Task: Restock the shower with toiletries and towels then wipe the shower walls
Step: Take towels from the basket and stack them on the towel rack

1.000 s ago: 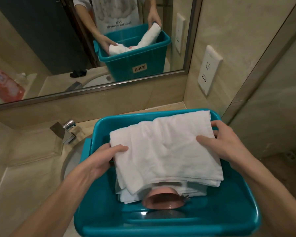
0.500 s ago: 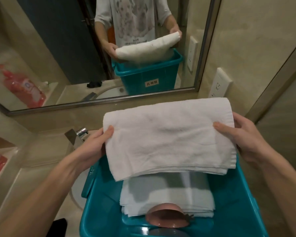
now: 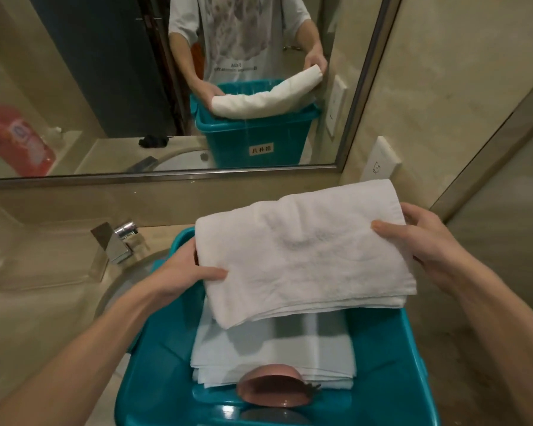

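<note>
Now: one folded white towel (image 3: 305,256), lifted clear of the teal tub (image 3: 382,364) where it lay a second ago, gripped at either end between thumb and curled fingers of left hand (image 3: 182,272) and right hand (image 3: 428,241), spare towels (image 3: 274,348) below the fingers, so restocking has probably only begun.

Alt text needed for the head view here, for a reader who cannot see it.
A left hand and a right hand hold a folded white terry towel by its ends above an open teal plastic bin. In the bin lie folded pale towels and a round pink dish, below a wall mirror.
</note>
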### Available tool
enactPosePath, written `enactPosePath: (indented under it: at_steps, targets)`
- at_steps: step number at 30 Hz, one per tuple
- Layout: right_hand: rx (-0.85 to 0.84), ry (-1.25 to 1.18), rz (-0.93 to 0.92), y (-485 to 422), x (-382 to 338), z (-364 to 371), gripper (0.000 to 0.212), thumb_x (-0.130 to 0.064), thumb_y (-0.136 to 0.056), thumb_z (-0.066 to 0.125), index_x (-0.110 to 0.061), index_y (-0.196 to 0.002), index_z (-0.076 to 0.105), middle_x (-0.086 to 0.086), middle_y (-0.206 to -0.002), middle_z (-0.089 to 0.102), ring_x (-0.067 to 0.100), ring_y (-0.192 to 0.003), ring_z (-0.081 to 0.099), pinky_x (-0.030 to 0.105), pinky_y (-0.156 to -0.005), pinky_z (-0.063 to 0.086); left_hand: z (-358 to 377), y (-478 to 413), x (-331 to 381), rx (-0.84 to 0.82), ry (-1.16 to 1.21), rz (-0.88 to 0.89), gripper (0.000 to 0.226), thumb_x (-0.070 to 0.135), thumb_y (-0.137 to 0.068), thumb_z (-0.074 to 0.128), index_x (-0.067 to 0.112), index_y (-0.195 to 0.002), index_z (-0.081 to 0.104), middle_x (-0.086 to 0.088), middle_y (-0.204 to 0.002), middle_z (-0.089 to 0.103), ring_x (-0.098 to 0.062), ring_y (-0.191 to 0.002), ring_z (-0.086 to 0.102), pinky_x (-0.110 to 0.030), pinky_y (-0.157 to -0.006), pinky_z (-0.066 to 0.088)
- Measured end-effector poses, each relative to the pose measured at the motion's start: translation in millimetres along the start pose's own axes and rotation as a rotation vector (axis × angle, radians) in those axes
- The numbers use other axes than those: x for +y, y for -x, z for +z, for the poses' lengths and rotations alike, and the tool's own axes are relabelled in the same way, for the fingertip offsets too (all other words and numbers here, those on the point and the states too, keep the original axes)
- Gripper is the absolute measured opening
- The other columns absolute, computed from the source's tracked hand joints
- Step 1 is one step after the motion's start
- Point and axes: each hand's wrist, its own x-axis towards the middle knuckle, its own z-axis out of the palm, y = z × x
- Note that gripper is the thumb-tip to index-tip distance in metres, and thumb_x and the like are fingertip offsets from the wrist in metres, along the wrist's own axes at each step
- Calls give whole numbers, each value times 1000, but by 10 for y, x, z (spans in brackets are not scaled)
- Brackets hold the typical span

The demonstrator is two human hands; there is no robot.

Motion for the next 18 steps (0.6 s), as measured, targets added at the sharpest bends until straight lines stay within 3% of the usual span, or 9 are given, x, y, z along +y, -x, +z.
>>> enactPosePath:
  at_steps: [4, 8, 11, 13, 16, 18]
  targets:
    - [-1, 23, 2, 65, 18, 30, 40, -5, -84, 75, -14, -121, 64, 1, -104, 78, 18, -88, 76, 32, -69, 62, -83, -47, 96, 58, 4, 1, 59, -10, -70, 72, 18, -120, 56, -3, -114, 73, -23, -107, 68, -36, -90, 53]
    - [54, 57, -13, 176, -26, 153, 41, -3, -84, 74, -15, -121, 63, -2, -94, 79, 18, -81, 76, 28, -61, 60, -56, -66, 158, 8, 96, 2, 41, -4, -84, 70, 16, -118, 61, -1, -112, 76, -19, -103, 72, -35, -92, 54]
    - [103, 75, -23, 338, -73, 180, 40, -3, -84, 74, -16, -120, 63, -6, -92, 78, 16, -78, 76, 25, -56, 58, -88, -102, 109, -25, 46, 23, 46, -1, -80, 77, 16, -120, 61, 3, -111, 77, -19, -105, 72, -39, -95, 55]
    - [149, 106, -49, 522, -117, 174, 41, -2, -83, 74, -18, -119, 63, -8, -91, 78, 12, -78, 76, 22, -55, 56, -164, -113, 135, -29, 12, 40, 46, -4, -79, 77, 18, -114, 60, 6, -104, 77, -19, -103, 72, -34, -87, 56]
    - [231, 169, -100, 852, -126, 177, 45, 2, -82, 75, -17, -121, 63, -7, -99, 77, 8, -87, 74, 19, -61, 57, -323, -81, 279, -74, -36, 92, 50, -2, -79, 76, 20, -119, 54, -1, -113, 70, -22, -104, 67, -31, -80, 53]
    - [290, 184, -130, 1118, -121, 260, 47, 5, -81, 74, -16, -122, 63, -5, -104, 76, 9, -92, 73, 20, -66, 58, -458, -60, 402, -132, -70, 140, 53, 4, -79, 78, 23, -122, 54, -1, -115, 67, -23, -105, 64, -36, -84, 52]
